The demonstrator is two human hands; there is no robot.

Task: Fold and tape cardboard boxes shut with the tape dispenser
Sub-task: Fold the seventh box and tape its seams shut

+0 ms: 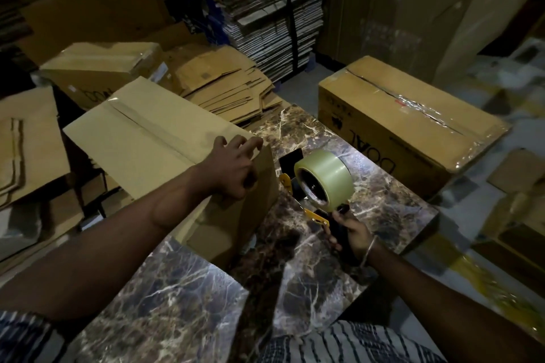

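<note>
Now: left hand [236,168] fingers curled, apparently on matte cardboard box [153,138] corner | right hand [351,233] grips tape dispenser [321,186], glossy clear roll, right of box | veined marble table [182,298] under both

bare marble table [177,298] nearside, box [153,138] blocking left

Left hand [236,168] on cardboard box [153,138], right hand [351,233] gripping tape dispenser [321,183]
</note>
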